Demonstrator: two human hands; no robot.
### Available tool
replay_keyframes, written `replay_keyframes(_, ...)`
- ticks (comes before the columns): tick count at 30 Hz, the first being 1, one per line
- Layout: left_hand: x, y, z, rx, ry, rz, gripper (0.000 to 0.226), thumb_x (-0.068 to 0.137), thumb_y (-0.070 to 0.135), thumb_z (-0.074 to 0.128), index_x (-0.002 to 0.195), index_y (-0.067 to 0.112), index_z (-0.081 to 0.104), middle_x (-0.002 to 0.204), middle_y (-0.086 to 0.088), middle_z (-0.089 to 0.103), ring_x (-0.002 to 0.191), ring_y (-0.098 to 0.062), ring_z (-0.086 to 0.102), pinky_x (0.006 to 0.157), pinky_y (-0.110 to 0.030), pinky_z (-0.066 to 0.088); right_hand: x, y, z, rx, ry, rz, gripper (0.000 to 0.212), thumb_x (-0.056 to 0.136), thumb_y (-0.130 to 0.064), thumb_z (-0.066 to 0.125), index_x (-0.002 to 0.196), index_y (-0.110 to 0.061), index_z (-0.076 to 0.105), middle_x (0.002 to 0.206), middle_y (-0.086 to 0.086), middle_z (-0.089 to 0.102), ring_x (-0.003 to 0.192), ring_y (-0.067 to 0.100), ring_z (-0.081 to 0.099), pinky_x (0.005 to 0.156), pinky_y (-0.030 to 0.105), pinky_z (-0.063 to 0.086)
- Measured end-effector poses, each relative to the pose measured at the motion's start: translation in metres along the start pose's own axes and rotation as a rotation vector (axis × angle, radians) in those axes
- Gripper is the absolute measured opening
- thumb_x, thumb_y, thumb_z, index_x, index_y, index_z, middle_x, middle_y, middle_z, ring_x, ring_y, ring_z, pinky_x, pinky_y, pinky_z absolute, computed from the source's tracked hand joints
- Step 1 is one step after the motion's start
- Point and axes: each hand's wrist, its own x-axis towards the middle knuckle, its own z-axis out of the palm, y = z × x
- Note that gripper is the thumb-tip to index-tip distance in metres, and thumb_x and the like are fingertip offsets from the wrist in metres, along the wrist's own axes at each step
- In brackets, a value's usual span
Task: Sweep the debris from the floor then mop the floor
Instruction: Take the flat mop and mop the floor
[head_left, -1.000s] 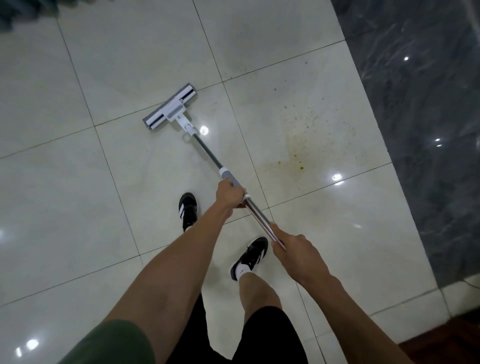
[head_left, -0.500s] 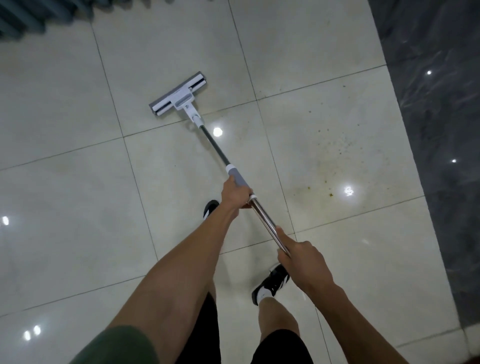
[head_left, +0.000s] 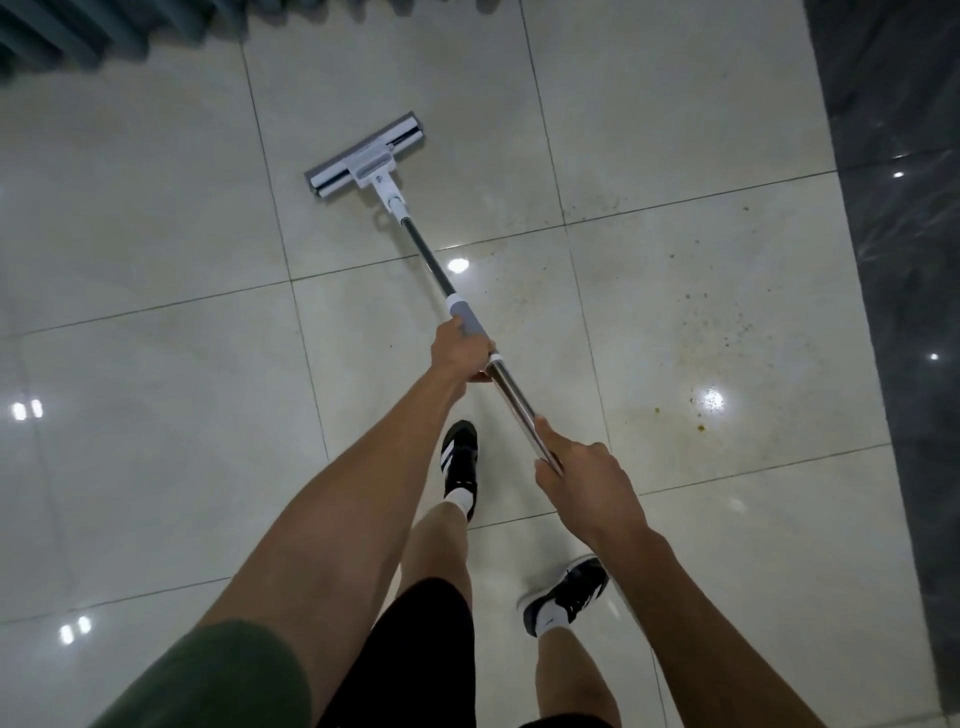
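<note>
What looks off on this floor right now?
Brownish specks and a yellowish stain lie on the pale tiles right of the mop handle. The mop head sits well left of them, so that patch looks unmopped.

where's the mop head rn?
Head view: the mop head lies flat on the pale tiled floor, upper centre-left, ahead of both hands, well left of the brown stain.

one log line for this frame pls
phase: mopping | left hand: grips grey sleeve | right hand: grips mop handle | mop head: flat on tiles | specks: right of handle
</note>
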Motion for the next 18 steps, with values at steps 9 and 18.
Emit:
replay_keyframes(9,-0.047,-0.027,0.055,-0.061,-0.079,-0.034,0.018,0.084,-0.006,0.066,0.098,-0.001,0.057,0.092,-0.02,0.064,0.07,-0.029,0.069,0.052,-0.037,0.059,-0.039,0.066,-0.027,-0.008,-0.005,0.025,0.053,0.093,-0.035,0.055,0.142,-0.049,0.043,0.072,-0.003,0.055,0.063,0.021,0.059,0.062,0.035,0.056)
replay_keyframes(18,-0.112,-0.127,0.136,0.014,-0.125,-0.046,0.015,0.086,-0.004,0.069,0.096,-0.004,0.058,0.091,-0.022,0.065,0.073,-0.031,0.07,0.061,-0.044,0.062,-0.139,0.168,0.017,0.014,-0.014,0.008,0.049,0.098,-0.036,0.049,0.146,-0.043,0.039,0.096,0.006,0.065,0.084,0.027,0.062,0.074,0.04,0.056)
